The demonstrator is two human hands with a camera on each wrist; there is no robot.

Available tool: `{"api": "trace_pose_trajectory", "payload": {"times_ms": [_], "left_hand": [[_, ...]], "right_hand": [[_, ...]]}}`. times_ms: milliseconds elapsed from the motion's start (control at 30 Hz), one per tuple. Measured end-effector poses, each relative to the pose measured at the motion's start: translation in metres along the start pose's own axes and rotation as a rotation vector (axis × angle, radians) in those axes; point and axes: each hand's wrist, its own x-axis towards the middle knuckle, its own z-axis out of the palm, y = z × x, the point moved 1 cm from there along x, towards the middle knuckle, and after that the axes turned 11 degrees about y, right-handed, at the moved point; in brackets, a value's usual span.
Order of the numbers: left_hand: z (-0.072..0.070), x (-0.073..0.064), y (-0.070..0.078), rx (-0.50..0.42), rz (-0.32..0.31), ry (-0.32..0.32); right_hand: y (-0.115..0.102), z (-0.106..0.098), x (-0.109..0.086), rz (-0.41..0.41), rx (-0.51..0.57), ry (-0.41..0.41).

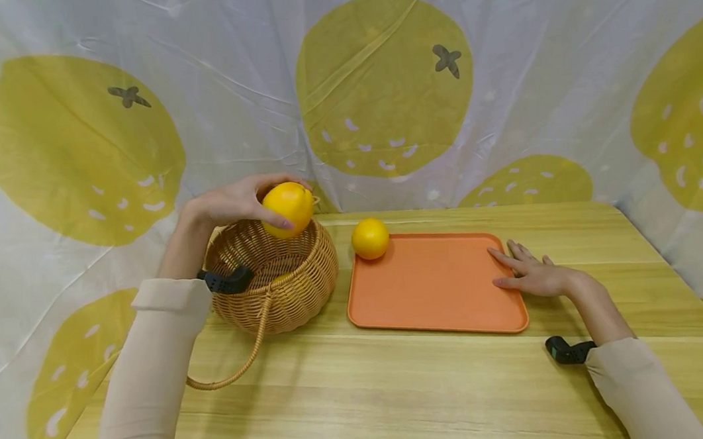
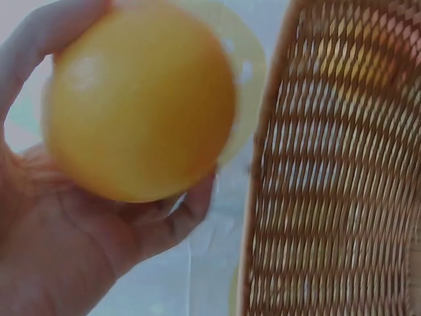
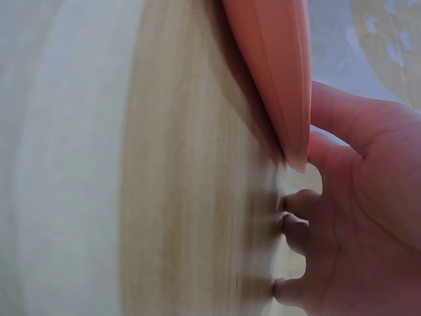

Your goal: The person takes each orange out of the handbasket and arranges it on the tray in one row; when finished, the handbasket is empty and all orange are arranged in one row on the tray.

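My left hand [image 1: 234, 202] grips a yellow-orange fruit, seemingly an orange [image 1: 288, 208], just over the far rim of a wicker basket [image 1: 302, 301]. In the left wrist view, thumb and fingers wrap around the held orange [image 2: 141, 102], beside the basket's woven wall [image 2: 329, 171]. A second orange [image 1: 370, 239] sits at the far left corner of an orange tray [image 1: 432, 285]. At the tray's right edge lies my right hand [image 1: 536, 277], fingers spread. Its thumb and index finger touch the tray's rim [image 3: 283, 85], while the other fingertips rest on the table.
Inside the basket a bit of something yellow [image 1: 281, 277] shows, mostly hidden. The basket's handle [image 1: 257, 350] hangs down toward the near side of the wooden table [image 1: 360, 391]. Behind the table hangs a curtain [image 1: 248, 72] printed with large yellow fruit.
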Motion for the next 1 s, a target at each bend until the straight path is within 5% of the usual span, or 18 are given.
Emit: {"api": "trace_pose_trajectory", "payload": {"times_ms": [200,667,833,1000], "left_hand": [[0.021,0.003,0.025,-0.045,-0.016,0.148],[0.098,0.013,0.099,-0.094,-0.039,0.34],[0.129,0.02,0.112,-0.175,-0.038,0.374],[0.158,0.037,0.11,-0.234,-0.015,0.41]], "right_hand": [[0.018,0.005,0.009,-0.03,0.008,0.018],[0.041,0.005,0.021,0.002,-0.036,0.031],[0.027,0.001,0.018,-0.014,-0.009,0.027],[0.019,-0.002,0.013,0.008,-0.052,0.023]]}}
